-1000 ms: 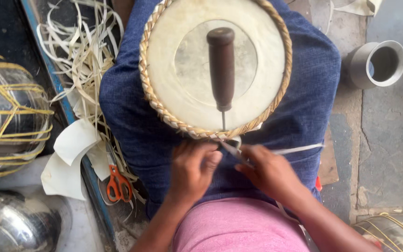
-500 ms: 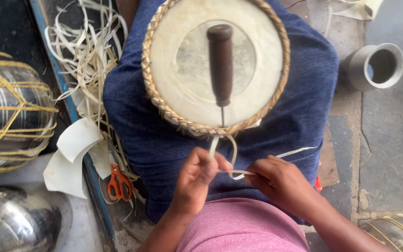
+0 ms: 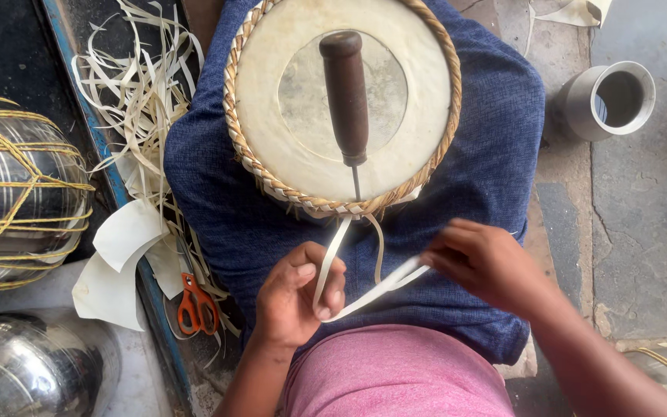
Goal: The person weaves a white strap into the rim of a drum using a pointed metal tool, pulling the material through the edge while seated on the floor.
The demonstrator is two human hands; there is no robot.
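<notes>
Head view: your left hand (image 3: pixel 296 297) and right hand (image 3: pixel 482 262) both pinch the pale strip (image 3: pixel 372 289) — lacing step — below the drum (image 3: pixel 341 108) near edge; next, pull it evenly tight.

Soft even daylight, sharp focus

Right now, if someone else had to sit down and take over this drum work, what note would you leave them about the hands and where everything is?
Left hand: pinches the pale strip at its bend.
Right hand: grips the strip's other end, pulling it taut.
Strip runs up to the braided rim of the drum, which rests on a blue cloth.
An awl with a wooden handle lies on the drumhead, tip at the rim.
Orange scissors and spare strips lie to the left.
Done: rim looks braided all round. Left: this loose strip is not yet tucked in.
</notes>
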